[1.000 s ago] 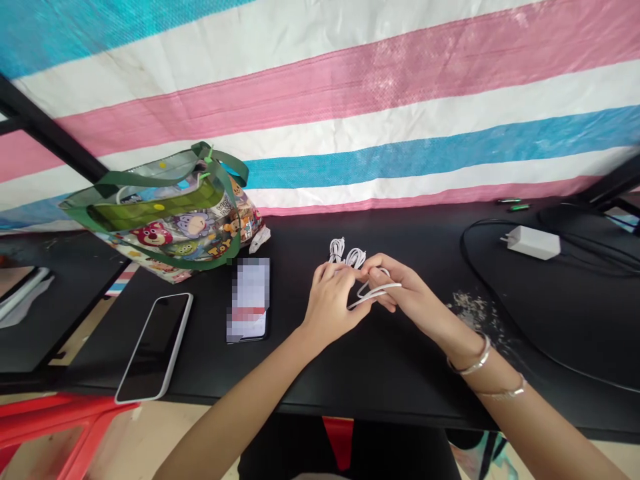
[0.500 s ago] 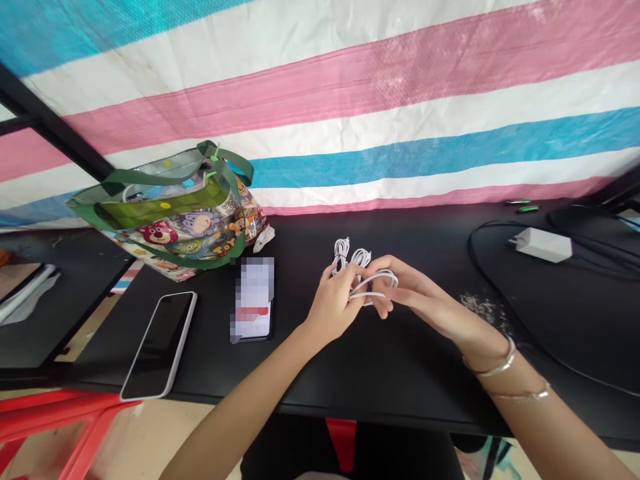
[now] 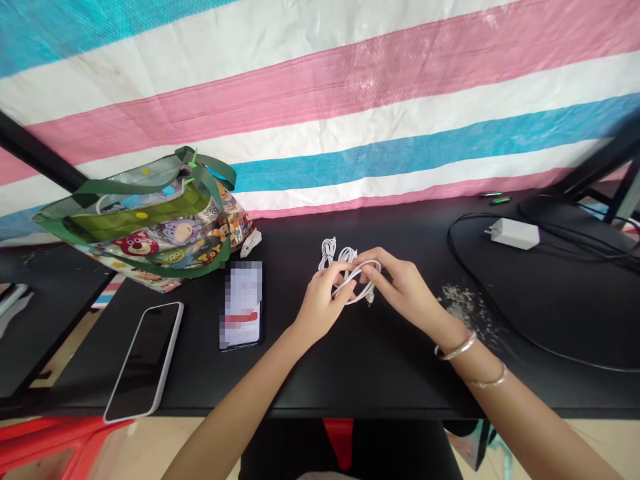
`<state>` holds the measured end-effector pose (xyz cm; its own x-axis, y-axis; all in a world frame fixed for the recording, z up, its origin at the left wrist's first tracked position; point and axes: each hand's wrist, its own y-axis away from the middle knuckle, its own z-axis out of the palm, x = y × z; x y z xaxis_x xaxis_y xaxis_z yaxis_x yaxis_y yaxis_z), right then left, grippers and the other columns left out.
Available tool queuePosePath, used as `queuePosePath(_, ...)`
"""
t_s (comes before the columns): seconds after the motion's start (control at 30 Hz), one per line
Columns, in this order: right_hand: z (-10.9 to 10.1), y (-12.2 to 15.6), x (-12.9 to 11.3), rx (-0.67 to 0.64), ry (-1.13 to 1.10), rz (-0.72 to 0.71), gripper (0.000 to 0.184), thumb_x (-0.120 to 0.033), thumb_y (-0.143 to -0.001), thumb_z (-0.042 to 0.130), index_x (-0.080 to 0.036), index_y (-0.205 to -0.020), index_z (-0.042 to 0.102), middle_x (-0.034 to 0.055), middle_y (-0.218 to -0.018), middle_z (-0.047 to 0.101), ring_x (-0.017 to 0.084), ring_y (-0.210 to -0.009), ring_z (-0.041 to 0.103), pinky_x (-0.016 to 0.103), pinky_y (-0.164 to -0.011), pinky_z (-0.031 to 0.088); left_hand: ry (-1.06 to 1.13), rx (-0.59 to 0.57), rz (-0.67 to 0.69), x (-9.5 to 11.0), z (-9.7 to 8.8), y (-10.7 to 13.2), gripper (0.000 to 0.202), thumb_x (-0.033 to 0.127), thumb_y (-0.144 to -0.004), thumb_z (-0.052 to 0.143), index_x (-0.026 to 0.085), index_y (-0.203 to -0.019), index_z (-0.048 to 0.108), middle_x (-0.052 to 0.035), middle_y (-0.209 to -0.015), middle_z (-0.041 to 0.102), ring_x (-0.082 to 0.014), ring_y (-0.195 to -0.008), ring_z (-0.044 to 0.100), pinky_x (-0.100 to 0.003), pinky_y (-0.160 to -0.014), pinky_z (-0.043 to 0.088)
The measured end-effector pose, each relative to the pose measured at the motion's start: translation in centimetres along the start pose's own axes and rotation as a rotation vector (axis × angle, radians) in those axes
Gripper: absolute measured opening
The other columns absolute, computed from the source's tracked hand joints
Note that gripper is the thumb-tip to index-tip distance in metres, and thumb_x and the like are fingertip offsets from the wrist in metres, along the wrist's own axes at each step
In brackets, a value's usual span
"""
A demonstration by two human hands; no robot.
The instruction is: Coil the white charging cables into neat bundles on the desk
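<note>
Between my hands, above the black table, is a white cable (image 3: 371,265) wound into a loose loop, with its plug end hanging at the lower right. My left hand (image 3: 326,297) pinches the loop's left side between thumb and fingers. On the right side, my right hand (image 3: 395,280) grips the same loop with thumb and fingertips. Just beyond my fingers lie two more coiled white cables: one bundle (image 3: 327,252) bound by a dark tie, and another coil (image 3: 347,255) partly hidden behind my hands.
A lit phone (image 3: 243,307) and a dark-screened phone (image 3: 145,360) lie at left, before a green-handled cartoon bag (image 3: 175,233). At right are a white charger (image 3: 514,233), a black cord (image 3: 493,313), pale crumbs (image 3: 463,303) and small green items (image 3: 500,200). A striped sheet (image 3: 320,100) hangs behind.
My right hand has drawn in, its fingers now curled round the cable. The loop is tighter and rounder, with the plug end showing. The whole view has shifted slightly.
</note>
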<state>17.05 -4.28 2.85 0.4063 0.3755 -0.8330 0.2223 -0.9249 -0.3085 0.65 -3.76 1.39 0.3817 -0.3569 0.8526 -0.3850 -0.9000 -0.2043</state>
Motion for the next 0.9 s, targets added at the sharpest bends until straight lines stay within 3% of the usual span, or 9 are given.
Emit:
queuePosePath(0.2,0.09,-0.04,0.53,0.009,0.174,-0.057,0.021,-0.039,-0.089,0.049,-0.022,-0.091,0.060,0.0046,-0.082,0.070,0.018,-0.071,0.065,0.026,-0.065,0.047,0.055,0.013,0.000,-0.28,0.10,-0.05,0.013,0.025,-0.087,0.047,0.021,-0.096,0.056,0.0060,-0.058,0.059,-0.0132,-0.057,0.062,-0.025,-0.062,0.048)
queuePosePath(0.33,0.00,-0.04,0.49,0.005,0.208,-0.069,0.023,-0.035,-0.092,0.042,-0.023,-0.090,0.061,0.0054,-0.084,0.070,0.018,-0.068,0.065,0.027,-0.064,0.046,-0.009,0.037,0.028,-0.20,0.10,-0.06,0.012,0.021,-0.087,0.048,0.022,-0.095,0.057,0.0054,-0.060,0.065,-0.0137,-0.058,0.062,-0.030,-0.075,0.049)
queuePosePath(0.57,-0.05,0.02,0.35,0.060,0.239,-0.030,0.030,-0.041,-0.093,0.038,-0.023,-0.084,0.060,0.0007,-0.060,0.060,0.014,-0.050,0.054,0.024,-0.052,0.038,-0.162,0.065,0.072,-0.54,0.37,0.03,0.013,0.019,-0.085,0.052,0.023,-0.096,0.058,0.0046,-0.072,0.071,-0.0147,-0.068,0.065,-0.037,-0.094,0.044)
queuePosePath(0.9,0.49,0.06,0.00,0.094,0.111,-0.009,0.032,-0.046,-0.093,0.038,-0.022,-0.084,0.056,-0.0035,-0.052,0.048,0.011,-0.042,0.045,0.023,-0.045,0.036,-0.248,0.069,0.166,-0.54,-0.17,0.17,0.018,0.018,-0.091,0.042,0.020,-0.100,0.058,0.0003,-0.074,0.070,-0.0167,-0.068,0.064,-0.029,-0.075,0.048)
